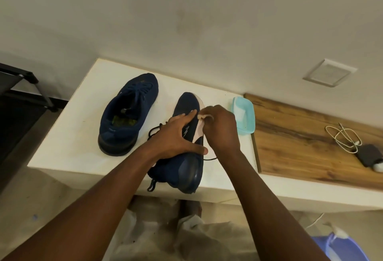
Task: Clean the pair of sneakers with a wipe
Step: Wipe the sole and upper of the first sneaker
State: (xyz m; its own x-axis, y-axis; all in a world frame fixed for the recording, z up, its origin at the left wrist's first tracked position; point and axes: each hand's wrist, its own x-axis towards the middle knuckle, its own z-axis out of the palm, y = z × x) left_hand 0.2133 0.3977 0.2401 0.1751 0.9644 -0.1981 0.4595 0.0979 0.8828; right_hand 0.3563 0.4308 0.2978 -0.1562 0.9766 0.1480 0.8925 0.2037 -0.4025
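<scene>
At the lower right, nearest the camera, a blue plastic object (342, 246) is seen on the floor, cut by the frame edge. On the front part of the white rectangular table (68, 136), a navy blue knit sneaker with a white sole edge (182, 169) is laid on its side. Its heel is close to the table's front edge, its toe is towards the wall and its sole is turned to the right. It is pressed down by the left hand (178, 134), whose fingers are spread wide and flat over the upper.

A small crumpled white wipe (204, 116) is pinched in the curled fingers of the right hand (221, 130) and held against the white sole edge near the forefoot. Black laces (154, 131) are trailed onto the table.

To the left, apart from it, the second navy blue sneaker (128, 113) is stood upright, opening upward. Just beside the right hand, a pale turquoise plastic container (248, 128) is placed at the table's right edge. Further right, a coiled white cable (344, 138) and a dark adapter (371, 155) are laid on a brown wood-grain counter (290, 136). A white square plate (329, 72) is set in the wall behind.
</scene>
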